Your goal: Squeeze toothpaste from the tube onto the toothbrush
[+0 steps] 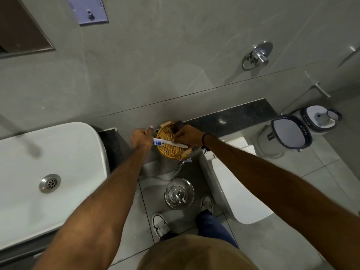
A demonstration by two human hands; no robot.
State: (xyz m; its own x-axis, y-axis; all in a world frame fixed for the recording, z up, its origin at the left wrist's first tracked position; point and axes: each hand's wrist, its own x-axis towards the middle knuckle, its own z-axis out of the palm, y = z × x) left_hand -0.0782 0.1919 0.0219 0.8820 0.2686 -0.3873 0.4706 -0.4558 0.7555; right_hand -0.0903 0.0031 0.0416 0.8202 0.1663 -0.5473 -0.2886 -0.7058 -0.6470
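Note:
My left hand [141,138] is closed around one end of a small blue and white toothpaste tube [158,142]. The tube's other end points right, over a round wicker basket [169,154] on the counter. My right hand [188,137] pinches a white toothbrush [180,145] that lies level above the basket. The brush's left tip meets the tube's end. I cannot tell whether any paste is on the brush. A dark small box [178,126] sticks out at the basket's far rim.
A white sink [58,156] with a metal drain [49,183] lies to the left. A dark stone counter [233,115] runs right of the basket. Below are a steel pedal bin [179,192], a white toilet [233,191] and my shoes. Two buckets [288,133] stand at the right.

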